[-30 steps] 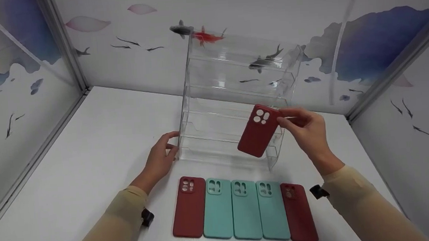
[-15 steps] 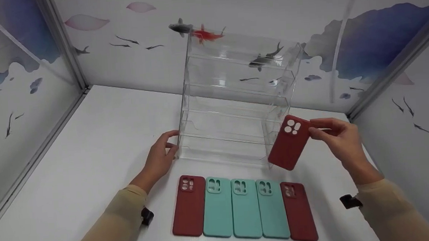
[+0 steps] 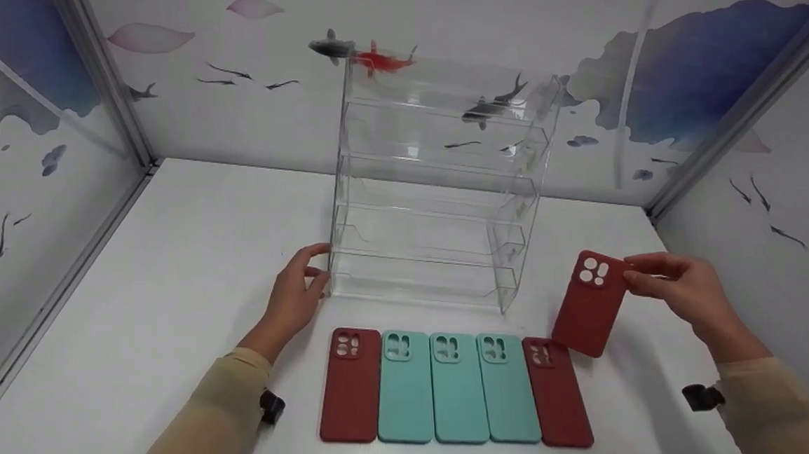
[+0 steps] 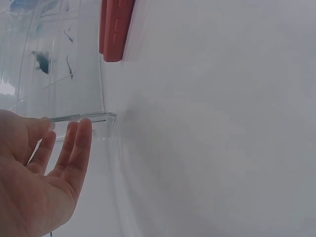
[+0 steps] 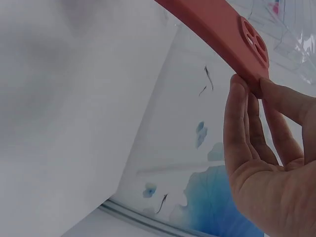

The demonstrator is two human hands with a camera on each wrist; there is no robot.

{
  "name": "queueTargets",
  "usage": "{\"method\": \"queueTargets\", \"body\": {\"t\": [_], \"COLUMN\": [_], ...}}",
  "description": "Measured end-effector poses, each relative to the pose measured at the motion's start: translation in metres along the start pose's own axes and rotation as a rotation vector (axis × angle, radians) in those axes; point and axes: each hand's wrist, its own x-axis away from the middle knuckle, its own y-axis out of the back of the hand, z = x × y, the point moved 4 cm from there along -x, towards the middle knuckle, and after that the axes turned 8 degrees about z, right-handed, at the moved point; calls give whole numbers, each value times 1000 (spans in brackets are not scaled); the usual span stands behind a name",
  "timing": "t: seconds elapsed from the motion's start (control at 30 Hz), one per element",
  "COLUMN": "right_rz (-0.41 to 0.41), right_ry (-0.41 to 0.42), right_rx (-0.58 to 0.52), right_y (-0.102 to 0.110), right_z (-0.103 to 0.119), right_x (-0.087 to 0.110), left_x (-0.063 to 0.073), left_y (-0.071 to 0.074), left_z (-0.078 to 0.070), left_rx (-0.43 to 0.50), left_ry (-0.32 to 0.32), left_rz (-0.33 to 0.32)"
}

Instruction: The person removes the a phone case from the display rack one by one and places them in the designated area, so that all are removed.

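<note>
My right hand [image 3: 689, 287] pinches a red phone case [image 3: 590, 307] by its upper right corner, between thumb and fingers. The case hangs tilted to the right of the rack, camera cutouts at the top, and its lower end overlaps the end of the row in the head view. The right wrist view shows the thumb and fingertips on the corner of the case. My left hand [image 3: 294, 290] rests its fairly straight fingertips against the left side of a clear tiered display rack [image 3: 420, 254]. In the left wrist view the fingertips [image 4: 85, 126] meet the rack's edge.
In front of the rack lies a row of phone cases: a red case [image 3: 350, 392] at the left end, several mint green cases [image 3: 458, 392] in the middle, and another red case [image 3: 561, 400] at the right end. White walls with painted fish surround the white table [image 3: 187, 233].
My right hand has carried the red phone case from in front of the rack rightward and down, beside the row's right end. My left hand stays at the rack's side.
</note>
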Motion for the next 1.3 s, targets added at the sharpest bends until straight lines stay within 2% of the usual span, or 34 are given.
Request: {"method": "queueTargets", "body": {"t": [0.3,0.57,0.97,1.3], "right_rz": [163,226,271,268], "right_ry": [-117,-124,-127,-151], "right_rx": [35,-10,20,39], "right_y": [12,-5,-37,-52], "right_z": [-37,-58,-69,-75], "right_x": [4,6,8,13], "left_x": [2,0,1,2], "left_y": [0,-1,-1,-1], "left_z": [-1,0,1,1], "left_rx": [7,8,12,15], "left_ry": [8,0,23,-3], "left_rz": [3,1,-2,-5]}}
